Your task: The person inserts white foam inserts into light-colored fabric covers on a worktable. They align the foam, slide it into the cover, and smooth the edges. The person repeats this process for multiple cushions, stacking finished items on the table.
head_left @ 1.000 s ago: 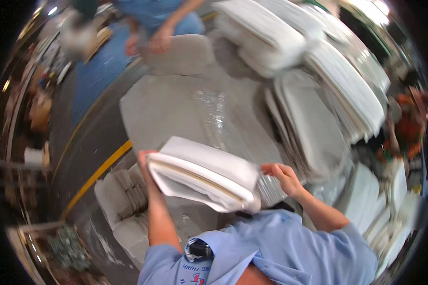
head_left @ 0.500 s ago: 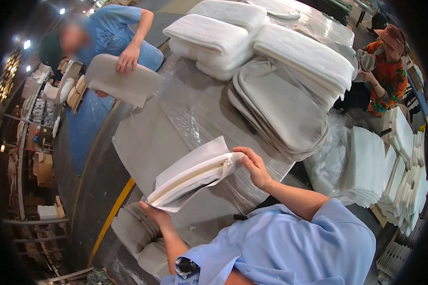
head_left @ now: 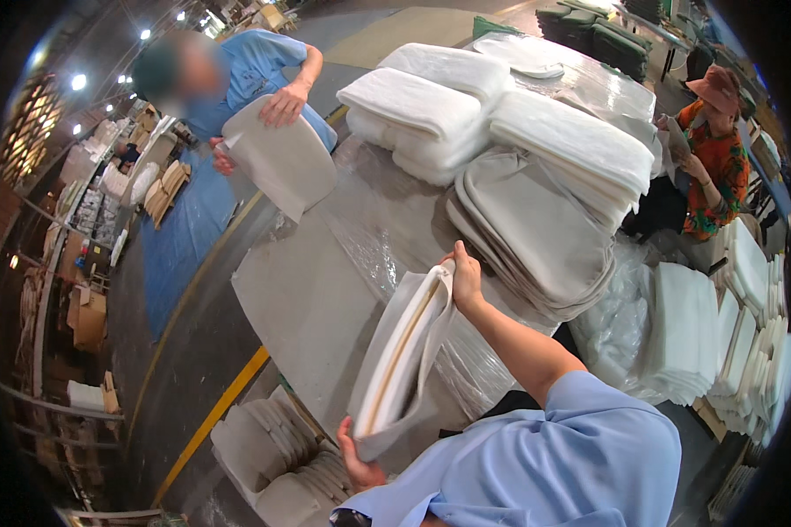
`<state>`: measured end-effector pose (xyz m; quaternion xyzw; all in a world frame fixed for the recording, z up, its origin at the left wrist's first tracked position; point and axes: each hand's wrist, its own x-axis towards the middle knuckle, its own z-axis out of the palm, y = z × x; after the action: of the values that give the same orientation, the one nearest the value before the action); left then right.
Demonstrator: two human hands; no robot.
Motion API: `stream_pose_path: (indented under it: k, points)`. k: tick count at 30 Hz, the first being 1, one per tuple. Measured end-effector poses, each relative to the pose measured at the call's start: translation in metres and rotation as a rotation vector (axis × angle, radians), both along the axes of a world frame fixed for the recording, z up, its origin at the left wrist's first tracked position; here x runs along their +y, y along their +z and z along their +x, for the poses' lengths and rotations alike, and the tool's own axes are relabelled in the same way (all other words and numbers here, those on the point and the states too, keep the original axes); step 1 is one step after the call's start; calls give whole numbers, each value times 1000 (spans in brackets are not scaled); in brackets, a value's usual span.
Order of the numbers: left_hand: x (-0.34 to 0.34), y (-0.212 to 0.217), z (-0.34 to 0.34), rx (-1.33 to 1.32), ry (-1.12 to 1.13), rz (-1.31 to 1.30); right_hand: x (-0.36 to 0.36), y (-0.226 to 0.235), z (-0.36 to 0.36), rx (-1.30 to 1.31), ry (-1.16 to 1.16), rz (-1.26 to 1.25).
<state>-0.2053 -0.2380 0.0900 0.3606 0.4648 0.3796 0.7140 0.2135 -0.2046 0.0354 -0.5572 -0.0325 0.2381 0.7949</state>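
The padded grey cover (head_left: 404, 356) is held up over the worktop (head_left: 395, 189), on the person's side of the pile of grey covers (head_left: 536, 224) and to its left. The right hand (head_left: 466, 277), just beside the pile, is clamped on the cover's upper end. The left hand (head_left: 359, 461), farther from the pile toward the person, holds the lower end, thumb on the outer side and fingers partly hidden.

White filling shows between the loose grey sides, with a tan strip running lengthwise. It looks light for its bulk, soft and springy, limper at the outer flaps than along the filled middle. It seems hardly fragile, though the smooth cloth might slide over the filling if only the skin is pinched. The two ends look the best holds, gripping cloth and filling together; a grip at one end alone would probably let it sag.
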Motion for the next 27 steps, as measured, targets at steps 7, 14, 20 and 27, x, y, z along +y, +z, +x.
stream_pose_path:
  k: [7,14,20,27]
  points:
    - [-13,43,22,-181,-497,-30,13,11,-1,-7,68,37]
    - [31,41,41,22,-846,367,-16,27,-28,2,-16,-53]
    - [88,55,176,230,-787,1066,-50,34,-77,-267,3,28]
    - [122,25,288,480,-966,798,-54,61,-52,-365,-44,-508]
